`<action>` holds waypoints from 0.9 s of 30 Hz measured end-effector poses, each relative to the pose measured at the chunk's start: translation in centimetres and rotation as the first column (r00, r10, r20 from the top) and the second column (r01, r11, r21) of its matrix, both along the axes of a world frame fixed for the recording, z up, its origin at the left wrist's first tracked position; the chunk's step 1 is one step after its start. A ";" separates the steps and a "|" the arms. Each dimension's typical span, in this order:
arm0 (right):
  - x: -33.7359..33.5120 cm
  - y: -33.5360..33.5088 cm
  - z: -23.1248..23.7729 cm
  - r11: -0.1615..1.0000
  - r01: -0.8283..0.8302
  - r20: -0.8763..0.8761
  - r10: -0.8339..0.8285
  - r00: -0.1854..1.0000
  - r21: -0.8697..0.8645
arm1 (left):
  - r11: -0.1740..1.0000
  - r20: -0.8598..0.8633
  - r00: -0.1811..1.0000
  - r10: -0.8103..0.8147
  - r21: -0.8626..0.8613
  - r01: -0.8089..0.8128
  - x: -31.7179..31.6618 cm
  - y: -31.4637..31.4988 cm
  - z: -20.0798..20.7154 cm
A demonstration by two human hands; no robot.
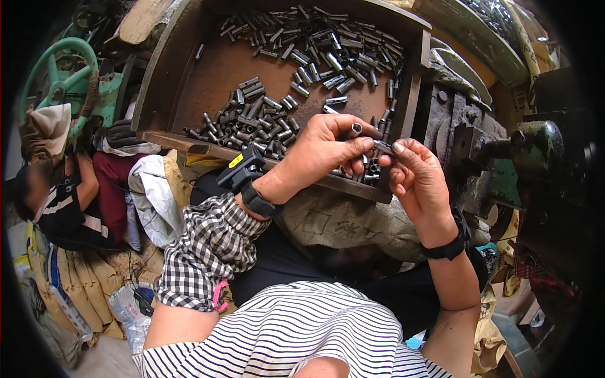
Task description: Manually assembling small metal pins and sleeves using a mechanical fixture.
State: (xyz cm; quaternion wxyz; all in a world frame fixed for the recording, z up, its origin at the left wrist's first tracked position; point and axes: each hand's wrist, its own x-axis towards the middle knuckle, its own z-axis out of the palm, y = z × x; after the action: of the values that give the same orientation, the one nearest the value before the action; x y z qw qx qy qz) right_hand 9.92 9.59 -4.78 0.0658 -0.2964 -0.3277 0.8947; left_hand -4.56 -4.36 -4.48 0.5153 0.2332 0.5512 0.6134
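Note:
My left hand (329, 143) is closed over the near right part of a wooden tray, gripping a small tubular metal socket (357, 128) whose hollow end shows above the thumb. My right hand (418, 175) meets it from the right, thumb and forefinger pinched on a slim metal piece (382, 147). That piece reaches across to the left thumb; whether the left fingers also grip it I cannot tell. Beneath and behind the hands lie loose sockets: a heap of darker ones (255, 126) near the front left and a wide spread of shiny ones (334, 60) toward the back.
The tray's wooden rim (208, 150) runs around the sockets. Right of it stands a dark, greasy machine (463, 135) with a green part (542, 148). A green handwheel (60, 85) and another person (69, 189) are at the left. Sacking (353, 220) hangs below the tray.

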 end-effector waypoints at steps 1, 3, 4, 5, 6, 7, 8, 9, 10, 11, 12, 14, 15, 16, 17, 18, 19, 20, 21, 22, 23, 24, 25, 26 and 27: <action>0.0 0.0 0.1 0.999 -0.001 0.005 0.001 1.000 -0.046 | 1.000 -0.073 0.997 -0.019 -0.001 0.019 0.0 -0.1 0.0; -0.1 -0.5 0.3 0.999 0.008 -0.001 -0.008 1.000 0.040 | 1.000 -0.093 0.996 -0.015 -0.004 0.015 0.3 -0.1 0.2; -0.1 -0.6 0.4 0.992 0.019 -0.008 -0.018 1.000 0.126 | 1.000 -0.113 0.994 -0.012 -0.007 0.011 0.5 -0.1 0.3; -0.1 -0.7 0.5 0.992 0.017 -0.009 -0.016 1.000 0.127 | 1.000 -0.258 0.966 -0.025 -0.009 0.023 0.8 0.1 0.3; -0.2 -0.8 0.6 0.986 0.027 0.015 -0.030 0.999 0.166 | 0.990 -0.670 0.742 0.000 0.107 0.096 0.8 0.3 -0.1; -0.3 -0.7 0.6 0.978 0.035 0.037 -0.044 0.998 0.205 | 0.988 -0.849 0.527 0.038 0.111 0.107 1.0 0.1 -0.3; -0.3 -0.5 0.5 0.977 0.034 0.034 -0.042 0.999 0.209 | 0.987 -0.960 0.270 0.076 0.111 0.117 1.4 -0.1 -0.3; -0.2 -0.2 0.2 0.981 -0.022 0.012 0.020 1.000 0.194 | 0.984 -0.967 0.253 0.033 0.075 0.160 1.4 -0.4 -0.3; -0.1 0.2 0.0 0.981 -0.079 -0.011 0.082 0.997 0.180 | 0.984 -0.967 0.250 0.037 0.078 0.158 1.4 -0.4 -0.4; -0.1 0.4 0.1 0.991 -0.109 -0.010 0.110 0.994 0.080 | 0.969 -0.869 0.494 0.035 0.150 0.194 1.4 -0.3 -0.6; 0.0 0.6 0.0 0.990 -0.111 -0.014 0.112 0.994 0.082 | 0.951 -0.712 0.702 0.014 0.226 0.211 1.3 -0.1 -0.1; 0.1 0.9 -0.1 0.936 -0.287 -0.269 0.228 0.936 -0.204 | 0.940 0.191 0.927 -0.323 0.175 0.292 0.5 -0.5 1.5; 0.0 0.3 0.5 0.962 -0.237 -0.199 0.208 0.958 -0.133 | 0.943 0.171 0.931 -0.322 0.140 0.301 0.2 -0.5 2.0; 0.0 0.4 0.5 0.962 -0.240 -0.200 0.212 0.957 -0.130 | 0.946 0.150 0.935 -0.321 0.104 0.308 -0.1 -0.5 2.5; 0.1 0.8 0.4 0.958 -0.273 -0.191 0.253 0.948 -0.087 | 0.946 0.148 0.936 -0.319 0.107 0.306 -0.2 -0.5 2.4; 0.1 0.9 0.5 0.951 -0.305 -0.180 0.292 0.939 -0.046 | 0.940 0.182 0.923 -0.340 0.081 0.330 -0.2 -0.5 2.4; -0.1 0.8 0.6 0.955 -0.295 -0.176 0.292 0.940 0.010 | 0.933 0.217 0.908 -0.358 0.056 0.355 -0.2 -0.6 2.3; -0.2 0.5 0.5 0.955 -0.296 -0.177 0.294 0.939 0.012 | 0.934 0.215 0.909 -0.357 0.057 0.354 -0.2 -0.6 2.0; -0.3 0.3 0.3 0.951 -0.262 -0.085 0.278 0.957 0.163 | 0.944 -0.021 0.944 -0.330 -0.002 0.330 0.0 -0.4 1.6; -0.4 0.1 0.2 0.921 -0.235 0.004 0.246 0.969 0.312 | 0.955 -0.256 0.920 -0.296 -0.054 0.292 0.1 -0.3 1.4; -0.6 0.0 0.3 0.907 -0.263 0.050 0.262 0.964 0.330 | 0.945 -0.373 0.876 -0.307 -0.013 0.326 0.1 -0.3 1.4; -1.0 -0.2 0.4 0.905 -0.269 0.047 0.269 0.962 0.331 | 0.948 -0.376 0.876 -0.300 -0.014 0.319 0.1 -0.4 0.8; -1.4 -0.4 0.3 0.873 -0.263 0.060 0.262 0.963 0.410 | 0.962 -0.624 0.765 -0.160 0.075 0.262 0.1 -0.4 -0.1; -1.9 -0.5 0.3 0.836 -0.257 0.072 0.255 0.964 0.485 | 0.958 -0.809 0.588 0.006 0.174 0.229 0.0 -0.6 -0.8; -2.4 0.0 1.2 0.805 -0.331 0.122 0.312 0.942 0.492 | 0.969 -0.725 0.676 -0.134 0.048 0.244 -0.2 -0.5 0.5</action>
State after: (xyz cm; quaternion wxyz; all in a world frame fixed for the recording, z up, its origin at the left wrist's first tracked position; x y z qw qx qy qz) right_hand 7.49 9.58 -3.63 -0.0170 -0.2244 -0.5972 0.7699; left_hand -4.79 -4.84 -4.00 0.3030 0.5450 0.6361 0.4545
